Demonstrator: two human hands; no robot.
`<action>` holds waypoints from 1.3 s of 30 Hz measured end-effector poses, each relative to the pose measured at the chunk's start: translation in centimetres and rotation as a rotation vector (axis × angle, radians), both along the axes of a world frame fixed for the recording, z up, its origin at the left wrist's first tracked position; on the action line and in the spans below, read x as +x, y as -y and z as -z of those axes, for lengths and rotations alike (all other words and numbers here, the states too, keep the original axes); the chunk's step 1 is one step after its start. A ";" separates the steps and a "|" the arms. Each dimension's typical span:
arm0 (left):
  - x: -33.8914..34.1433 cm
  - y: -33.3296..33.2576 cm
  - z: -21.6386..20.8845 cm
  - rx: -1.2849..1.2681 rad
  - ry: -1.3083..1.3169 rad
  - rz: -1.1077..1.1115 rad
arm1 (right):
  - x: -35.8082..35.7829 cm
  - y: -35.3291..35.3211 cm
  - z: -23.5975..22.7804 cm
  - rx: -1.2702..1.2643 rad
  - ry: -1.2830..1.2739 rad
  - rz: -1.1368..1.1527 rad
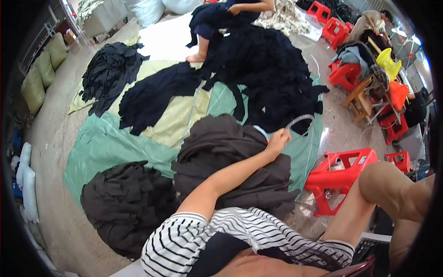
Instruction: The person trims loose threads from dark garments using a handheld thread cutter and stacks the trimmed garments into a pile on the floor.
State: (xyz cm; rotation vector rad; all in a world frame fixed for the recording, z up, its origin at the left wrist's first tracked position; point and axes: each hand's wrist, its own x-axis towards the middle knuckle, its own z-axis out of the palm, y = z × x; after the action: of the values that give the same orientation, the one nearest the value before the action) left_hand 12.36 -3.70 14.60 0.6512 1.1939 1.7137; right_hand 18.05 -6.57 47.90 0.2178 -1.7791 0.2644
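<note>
Cloth [221,131], dark brown, limp, in a rumpled heap on green sheeting [104,143]. Left hand [278,143] over its far side, fingers curled beside a pale curved band [305,118]; cannot tell if pinched. Right hand: cannot tell. Red plastic stool [328,175] alongside. Bulging green sacks [45,69], contents hidden.

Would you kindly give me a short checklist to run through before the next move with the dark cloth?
1. Left hand at the dark brown cloth pile: ok, by its far right side.
2. Left hand's hold on the pale curved thing: cannot tell.
3. Right hand's state: cannot tell; the bent right arm shows near the right edge.
4. Co-worker's hand clear of the left hand: ok, well apart.
5. Nearest red stool clear of the left hand: ok, apart.
</note>
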 end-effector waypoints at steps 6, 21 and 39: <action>-1.0 1.8 -1.2 0.080 0.130 -0.027 | 0.2 1.7 2.6 -0.117 0.116 -0.029; -9.2 8.0 -14.3 0.492 0.451 0.160 | 6.5 2.2 4.9 -0.230 0.282 0.122; -6.1 9.8 -16.7 0.205 -0.217 0.399 | 4.2 1.6 18.2 -1.008 0.663 -0.046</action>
State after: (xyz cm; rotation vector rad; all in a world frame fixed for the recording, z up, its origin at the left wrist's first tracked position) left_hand 6.27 -13.50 31.26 1.1433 0.9569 1.4598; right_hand 22.30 -8.14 29.67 -0.6170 -2.0399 1.3310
